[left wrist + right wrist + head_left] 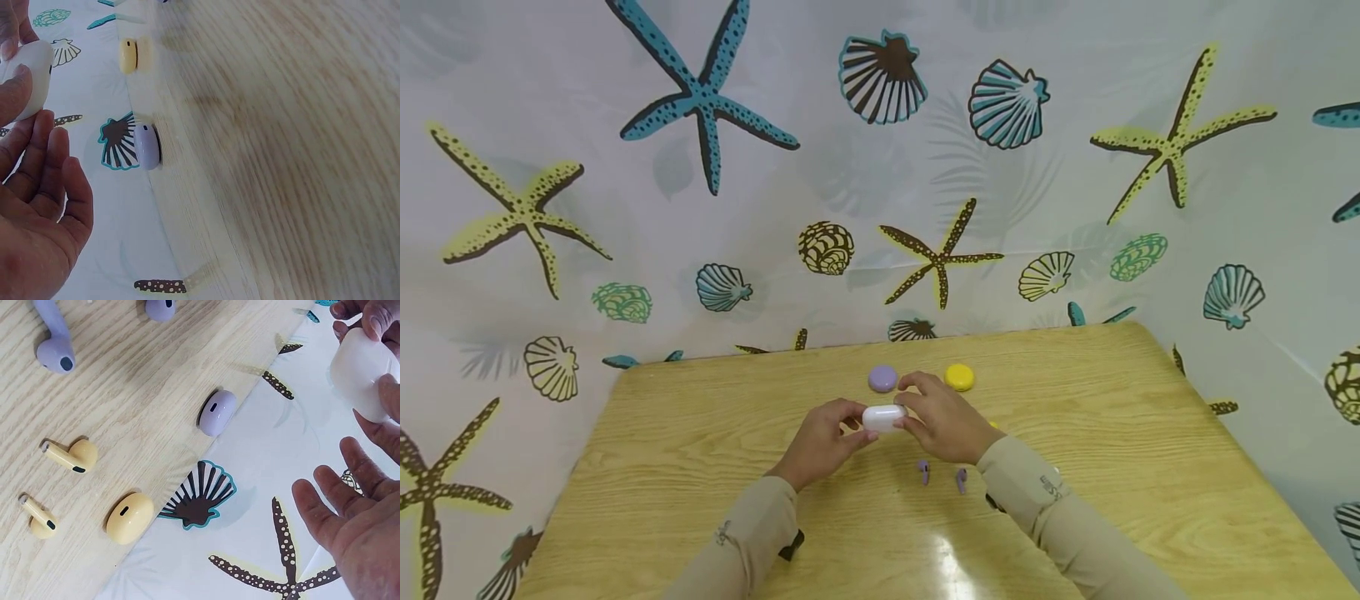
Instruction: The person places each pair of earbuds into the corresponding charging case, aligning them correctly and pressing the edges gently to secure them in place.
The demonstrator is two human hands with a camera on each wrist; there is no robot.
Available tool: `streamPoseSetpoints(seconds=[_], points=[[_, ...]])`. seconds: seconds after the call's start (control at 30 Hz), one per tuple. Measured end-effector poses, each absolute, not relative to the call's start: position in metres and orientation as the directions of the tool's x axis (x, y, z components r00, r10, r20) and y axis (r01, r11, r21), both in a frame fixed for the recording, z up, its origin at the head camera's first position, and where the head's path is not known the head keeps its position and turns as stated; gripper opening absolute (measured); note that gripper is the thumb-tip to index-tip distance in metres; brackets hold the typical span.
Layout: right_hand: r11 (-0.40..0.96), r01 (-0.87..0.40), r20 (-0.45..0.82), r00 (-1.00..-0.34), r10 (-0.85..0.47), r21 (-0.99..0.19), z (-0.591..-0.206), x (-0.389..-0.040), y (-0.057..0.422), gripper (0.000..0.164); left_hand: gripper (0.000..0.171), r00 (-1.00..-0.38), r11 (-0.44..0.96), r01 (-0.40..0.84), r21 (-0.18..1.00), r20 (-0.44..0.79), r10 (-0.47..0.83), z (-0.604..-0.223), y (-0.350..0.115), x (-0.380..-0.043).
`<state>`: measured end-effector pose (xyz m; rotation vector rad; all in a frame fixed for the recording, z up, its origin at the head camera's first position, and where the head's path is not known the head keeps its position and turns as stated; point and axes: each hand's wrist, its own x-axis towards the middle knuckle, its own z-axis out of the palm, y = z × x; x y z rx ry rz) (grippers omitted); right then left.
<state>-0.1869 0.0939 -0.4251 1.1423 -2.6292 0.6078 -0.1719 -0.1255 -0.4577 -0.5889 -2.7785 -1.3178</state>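
A white earbud charging case (884, 417) is held up above the table between both hands. My left hand (820, 440) pinches its left end between thumb and fingers. At the other end, my right hand (946, 421) grips it with the thumb and a finger, while the other fingers stand out loosely in the right wrist view. The case's lid looks closed. Behind it on the table lie a purple case (883, 378) and a yellow case (959, 377). Two purple earbuds (924, 472) rest nearer me, by the right forearm.
Two yellow earbuds (72, 455) lie beside the yellow case in the right wrist view, mostly hidden by my right arm in the head view. The wooden table (700, 433) ends at a white curtain (775, 192) printed with starfish and shells.
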Motion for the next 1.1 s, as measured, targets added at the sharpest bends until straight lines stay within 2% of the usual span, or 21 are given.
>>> streamPoseSetpoints(seconds=[0.47, 0.63, 0.87, 1.1], points=[[0.59, -0.769, 0.375, -0.636, -0.674, -0.245, -0.43, -0.192, 0.096, 0.014, 0.023, -0.921, 0.646, 0.372, 0.667, 0.177, 0.348, -0.458, -0.121, -0.177], [0.632, -0.729, 0.339, -0.683, -0.647, -0.263, -0.429, -0.195, 0.098, 0.017, 0.023, -0.918, 0.651, 0.377, 0.658, 0.174, 0.356, -0.457, -0.118, -0.179], [0.754, -0.559, 0.235, -0.829, -0.507, -0.345, -0.422, -0.2, 0.114, 0.028, 0.026, -0.963, 0.633, 0.255, 0.731, 0.13, 0.237, -0.464, -0.12, -0.183], [0.859, -0.444, 0.154, -0.896, -0.417, -0.256, -0.414, -0.204, 0.147, 0.027, 0.03, -0.989, 0.59, 0.143, 0.795, 0.096, 0.11, -0.471, -0.124, -0.188]])
